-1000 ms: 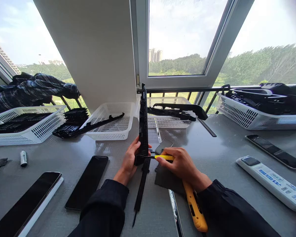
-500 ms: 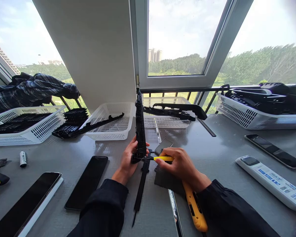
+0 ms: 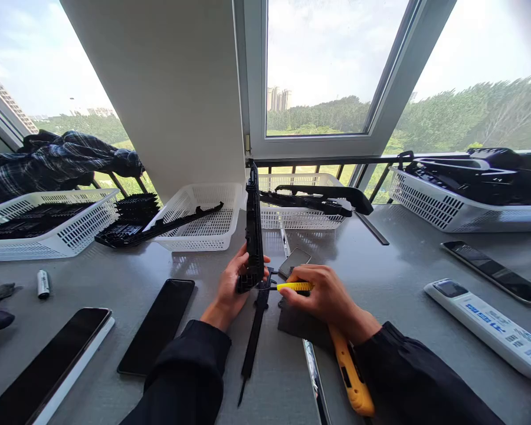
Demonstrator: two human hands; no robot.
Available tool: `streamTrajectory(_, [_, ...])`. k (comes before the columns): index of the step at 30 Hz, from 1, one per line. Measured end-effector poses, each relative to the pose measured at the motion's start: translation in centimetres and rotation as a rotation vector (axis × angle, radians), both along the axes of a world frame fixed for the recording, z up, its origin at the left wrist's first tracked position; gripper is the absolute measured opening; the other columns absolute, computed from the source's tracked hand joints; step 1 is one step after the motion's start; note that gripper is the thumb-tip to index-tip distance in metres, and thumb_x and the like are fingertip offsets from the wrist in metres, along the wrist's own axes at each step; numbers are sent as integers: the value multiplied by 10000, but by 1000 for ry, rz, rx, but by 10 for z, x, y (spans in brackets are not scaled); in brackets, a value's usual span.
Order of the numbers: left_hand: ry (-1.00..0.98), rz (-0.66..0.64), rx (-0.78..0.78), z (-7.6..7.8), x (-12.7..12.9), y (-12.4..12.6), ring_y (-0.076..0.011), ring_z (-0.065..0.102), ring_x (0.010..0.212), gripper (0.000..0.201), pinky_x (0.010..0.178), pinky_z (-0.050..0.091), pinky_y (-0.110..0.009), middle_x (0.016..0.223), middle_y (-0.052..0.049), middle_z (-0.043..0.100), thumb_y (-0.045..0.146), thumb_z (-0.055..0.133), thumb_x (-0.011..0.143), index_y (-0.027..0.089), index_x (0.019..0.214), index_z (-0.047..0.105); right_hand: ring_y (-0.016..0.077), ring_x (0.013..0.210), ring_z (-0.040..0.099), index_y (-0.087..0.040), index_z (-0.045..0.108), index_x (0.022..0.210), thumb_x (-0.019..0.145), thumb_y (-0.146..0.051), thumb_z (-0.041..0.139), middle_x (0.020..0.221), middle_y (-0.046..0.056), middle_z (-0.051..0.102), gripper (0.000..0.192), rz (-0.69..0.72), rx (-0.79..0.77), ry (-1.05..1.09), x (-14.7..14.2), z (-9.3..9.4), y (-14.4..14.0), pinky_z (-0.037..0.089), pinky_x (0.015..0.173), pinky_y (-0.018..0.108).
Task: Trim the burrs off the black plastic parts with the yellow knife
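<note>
Gripping the upright black plastic rail near its base, the left hand stays clamped at table centre. The right hand, closed on the yellow utility knife, sets the blade tip at 9 o'clock, against the rail's base. Slippage could drive the blade toward the left thumb. Against half a second ago, the rail stands slightly more upright.

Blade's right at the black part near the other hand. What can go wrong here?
1. The yellow utility knife in the right hand points toward the left hand; a slip could cut those fingers.
2. The long black plastic part stands upright, gripped only at its lower end; it may twist or tip under blade pressure.
3. The phone lies close by and could be scratched.
</note>
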State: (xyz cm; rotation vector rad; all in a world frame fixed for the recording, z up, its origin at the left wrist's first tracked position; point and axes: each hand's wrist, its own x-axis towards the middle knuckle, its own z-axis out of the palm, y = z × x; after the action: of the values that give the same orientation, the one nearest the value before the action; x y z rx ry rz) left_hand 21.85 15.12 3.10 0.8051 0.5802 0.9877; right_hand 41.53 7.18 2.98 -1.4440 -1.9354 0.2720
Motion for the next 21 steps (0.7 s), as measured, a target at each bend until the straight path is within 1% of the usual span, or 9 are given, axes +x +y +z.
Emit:
streamTrajectory(2, [1, -2, 3, 1, 0, 0, -179, 705, 655, 299, 634, 568, -277, 882, -103, 788, 247, 570, 955, 129, 1215, 661, 122, 621, 562, -199, 659, 705, 908, -451, 680, 663, -1, 638, 325, -7, 16, 14, 0, 0, 0, 371, 628, 246])
streamTrajectory(5, [4, 3, 9, 0, 1, 0, -182, 708, 659, 301, 629, 569, -277, 869, -97, 784, 257, 567, 961, 136, 1220, 659, 139, 664, 613, -206, 682, 736, 949, -476, 634, 713, 18, 697, 347, -77, 33, 52, 1, -1, 0, 393, 656, 251])
streamTrajectory(8, [32, 6, 33, -2, 1, 0, -188, 708, 676, 323, 617, 570, -277, 878, -98, 781, 288, 594, 951, 138, 1232, 644, 147, 672, 626, -208, 689, 737, 957, -505, 624, 729, 25, 717, 375, -127, 22, 34, 2, -2, 2, 392, 655, 254])
streamTrajectory(11, [63, 13, 59, -4, 1, 0, -180, 697, 682, 342, 614, 568, -273, 896, -91, 775, 327, 635, 932, 142, 1220, 639, 148, 678, 632, -208, 695, 741, 951, -513, 630, 744, 27, 725, 376, -126, 10, -3, 2, -3, 2, 392, 659, 255])
streamTrajectory(16, [101, 31, 91, -5, 1, 0, -172, 689, 696, 318, 625, 560, -266, 905, -80, 766, 367, 677, 903, 152, 1137, 661, 146, 664, 626, -207, 698, 738, 949, -511, 634, 720, 25, 711, 376, -127, 16, -23, 2, -3, 2, 397, 658, 263])
streamTrajectory(21, [124, 33, 109, -6, 2, 1, -169, 680, 685, 368, 618, 549, -264, 911, -77, 767, 386, 684, 899, 156, 1186, 671, 143, 638, 612, -209, 693, 731, 944, -506, 637, 701, 26, 701, 370, -118, 21, -37, 1, -2, 2, 396, 638, 263])
